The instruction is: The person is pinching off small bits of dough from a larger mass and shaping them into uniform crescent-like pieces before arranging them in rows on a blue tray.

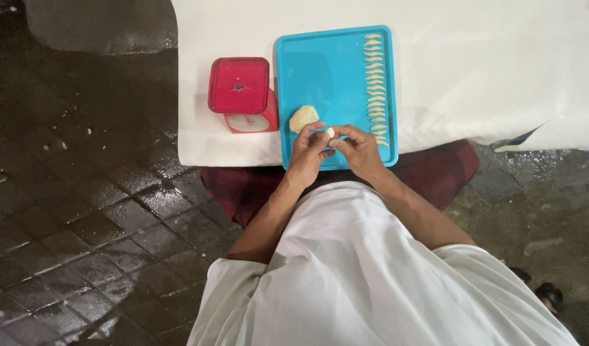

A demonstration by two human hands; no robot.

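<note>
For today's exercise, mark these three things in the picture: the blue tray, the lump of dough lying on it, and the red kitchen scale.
blue tray (320, 70), head view, bare part of its floor.
lump of dough (304, 118), head view, middle of its top.
red kitchen scale (238, 85), head view, centre of its red pan.

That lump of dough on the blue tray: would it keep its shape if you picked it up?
The dough lump looks soft, so it would probably dent. Its irregular shape suggests it wouldn't roll. The shaped pieces seem light and fragile.

Head camera, looking steeply down, mid-near, over blue tray (320, 70).
</note>
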